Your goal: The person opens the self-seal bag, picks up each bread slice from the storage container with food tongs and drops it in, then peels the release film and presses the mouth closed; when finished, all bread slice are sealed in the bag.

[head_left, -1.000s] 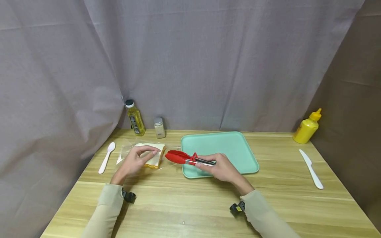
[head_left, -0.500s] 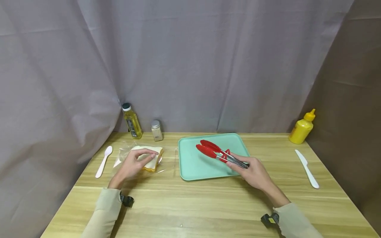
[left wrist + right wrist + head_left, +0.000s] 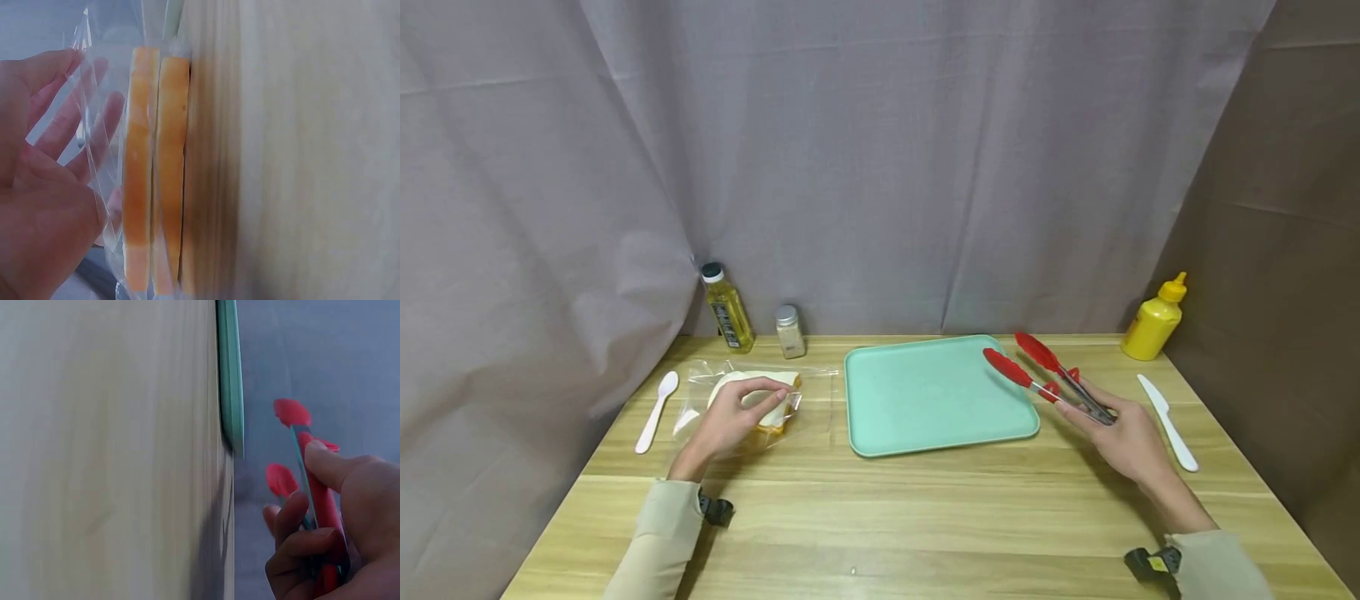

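My left hand (image 3: 730,421) is over the clear plastic bag (image 3: 816,404) on the left of the table, pinching its film between thumb and forefinger. Two bread slices (image 3: 140,169) with brown crusts lie stacked inside the bag; the hand covers part of them in the head view. At the right, my right hand (image 3: 1131,437) grips the metal handles of red-tipped tongs (image 3: 1006,367). The tongs point to the upper left, arms spread apart with nothing between the tips, which overlap the right edge of the green tray (image 3: 940,392) in the head view.
A white spoon (image 3: 657,412) lies left of the bag. Behind it stand an oil bottle (image 3: 728,312) and a small seasoning jar (image 3: 790,333). To the far right are a yellow squeeze bottle (image 3: 1152,325) and a white knife (image 3: 1168,423). A grey curtain (image 3: 880,167) hangs behind the table.
My right hand has carried the tongs rightward from near the bag, across the tray to its right side. The tongs' arms have spread wider. My left hand stays at the bag.
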Demonstrator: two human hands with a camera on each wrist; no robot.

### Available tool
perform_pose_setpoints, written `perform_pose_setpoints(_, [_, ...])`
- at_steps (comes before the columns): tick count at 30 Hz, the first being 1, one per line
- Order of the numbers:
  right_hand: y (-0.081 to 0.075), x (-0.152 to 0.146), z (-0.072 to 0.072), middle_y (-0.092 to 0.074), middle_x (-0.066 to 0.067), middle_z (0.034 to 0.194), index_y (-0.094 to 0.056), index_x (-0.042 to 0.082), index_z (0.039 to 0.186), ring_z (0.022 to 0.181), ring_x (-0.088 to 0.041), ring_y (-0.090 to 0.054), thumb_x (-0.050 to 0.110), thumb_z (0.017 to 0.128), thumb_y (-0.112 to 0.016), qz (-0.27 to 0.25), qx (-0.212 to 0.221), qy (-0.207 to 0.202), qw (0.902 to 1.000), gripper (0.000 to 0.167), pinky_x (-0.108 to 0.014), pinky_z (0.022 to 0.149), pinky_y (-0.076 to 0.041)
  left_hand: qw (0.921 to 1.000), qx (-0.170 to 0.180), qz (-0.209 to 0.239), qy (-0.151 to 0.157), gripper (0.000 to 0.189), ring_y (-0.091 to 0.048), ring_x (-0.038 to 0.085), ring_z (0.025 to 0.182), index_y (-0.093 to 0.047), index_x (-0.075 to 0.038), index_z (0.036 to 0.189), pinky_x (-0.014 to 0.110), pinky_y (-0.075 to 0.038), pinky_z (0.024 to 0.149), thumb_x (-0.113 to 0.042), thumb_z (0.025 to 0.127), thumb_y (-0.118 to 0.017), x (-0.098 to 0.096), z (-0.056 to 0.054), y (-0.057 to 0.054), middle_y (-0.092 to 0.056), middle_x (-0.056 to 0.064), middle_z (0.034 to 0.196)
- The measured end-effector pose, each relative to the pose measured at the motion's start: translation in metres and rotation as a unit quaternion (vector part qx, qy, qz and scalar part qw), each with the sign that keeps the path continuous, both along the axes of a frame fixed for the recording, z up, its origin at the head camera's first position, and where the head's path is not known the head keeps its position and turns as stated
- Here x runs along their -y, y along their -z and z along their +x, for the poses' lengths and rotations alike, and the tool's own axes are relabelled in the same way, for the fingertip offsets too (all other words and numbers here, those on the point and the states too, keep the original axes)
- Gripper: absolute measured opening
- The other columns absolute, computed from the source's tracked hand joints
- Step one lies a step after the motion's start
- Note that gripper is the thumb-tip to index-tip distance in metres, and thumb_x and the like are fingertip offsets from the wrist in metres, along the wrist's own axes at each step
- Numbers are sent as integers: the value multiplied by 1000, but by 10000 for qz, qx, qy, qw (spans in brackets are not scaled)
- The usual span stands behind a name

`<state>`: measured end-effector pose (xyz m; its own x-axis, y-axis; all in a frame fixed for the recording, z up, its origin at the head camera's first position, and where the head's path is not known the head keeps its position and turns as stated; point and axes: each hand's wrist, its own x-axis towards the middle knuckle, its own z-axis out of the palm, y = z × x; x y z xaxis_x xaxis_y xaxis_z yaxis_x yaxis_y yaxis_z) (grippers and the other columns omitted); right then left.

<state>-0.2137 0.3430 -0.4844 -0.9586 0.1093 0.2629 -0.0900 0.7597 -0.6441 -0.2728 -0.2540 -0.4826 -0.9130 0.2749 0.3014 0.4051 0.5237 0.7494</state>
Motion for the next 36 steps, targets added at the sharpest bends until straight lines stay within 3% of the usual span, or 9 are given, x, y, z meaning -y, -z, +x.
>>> perform_pose_setpoints(5, [1, -23, 2, -56, -39, 149, -47, 4, 161, 121, -48, -59, 54, 101, -74, 2, 447, 328, 9985, 83, -29, 72, -45, 10000, -58, 37, 29, 17, -76, 21, 119, -83, -20, 117, 49, -52, 117, -28, 106, -72, 2, -2, 1, -83, -3, 119])
perform_pose_setpoints(10, [3, -34, 2, -70, -31, 125, -39, 1, 164, 100, -35, -54, 58, 102, -69, 32, 722, 451, 9964, 89, -29, 60, -39, 9999, -44, 112, 4, 17, -75, 23, 120, -83, -19, 117, 53, -52, 117, -27, 106, -73, 2, 0, -1, -83, -3, 119])
perform_pose_setpoints(14, [1, -35, 0, -67, -27, 114, -35, -1, 166, 96, -35, -54, 59, 103, -68, 119, 837, 407, 9956, 93, -30, 58, -36, 9998, -18, 184, -23, 18, -74, 26, 121, -82, -18, 119, 57, -51, 118, -26, 105, -74, 0, 1, -3, -83, 0, 121])
perform_pose_setpoints(19, [4, -32, -9, -61, -14, 92, -42, -6, 161, 79, -27, -52, 59, 102, -69, 297, 758, 377, 9960, 92, -31, 54, -36, 9998, -50, 194, -7, 19, -74, 29, 122, -82, -16, 120, 60, -51, 117, -25, 105, -74, -1, 2, -5, -82, 2, 122])
perform_pose_setpoints(23, [6, -32, -14, -67, -16, 94, -43, -12, 156, 81, -28, -57, 58, 101, -71, 467, 764, 418, 9951, 94, -30, 57, -41, 9997, -187, 159, 33, 18, -75, 28, 120, -82, -13, 119, 58, -54, 114, -21, 105, -73, -3, 2, -4, -83, 3, 121])
perform_pose_setpoints(27, [1, -32, -16, -62, -17, 89, -52, -15, 133, 82, -32, -58, 62, 99, -70, 851, 999, 350, 9907, 86, -31, 60, -41, 9994, -312, 157, -49, 16, -76, 23, 117, -83, -13, 117, 53, -57, 111, -20, 105, -74, -4, 1, -4, -83, 1, 118])
perform_pose_setpoints(31, [-5, -31, -16, -48, -10, 80, -50, -4, 103, 71, -27, -51, 71, 95, -70, 1089, 1508, 206, 9823, 77, -33, 56, -37, 9980, -485, 261, -318, 17, -76, 21, 116, -83, -13, 117, 42, -58, 109, -21, 105, -75, -4, 0, -3, -83, 3, 118])
perform_pose_setpoints(34, [-6, -30, -17, -45, -9, 79, -47, 0, 98, 66, -25, -48, 75, 92, -70, 1075, 1770, 193, 9781, 78, -34, 53, -38, 9960, -635, 359, -507, 17, -76, 22, 113, -83, -12, 117, 38, -59, 107, -22, 105, -75, -5, 0, -4, -84, 5, 116])
perform_pose_setpoints(36, [-6, -30, -17, -47, -13, 82, -49, -3, 104, 68, -26, -49, 77, 91, -70, 1084, 1801, 264, 9773, 85, -35, 53, -39, 9957, -672, 368, -527, 17, -77, 23, 113, -83, -13, 116, 40, -60, 106, -22, 104, -75, -5, 0, -5, -84, 5, 115])
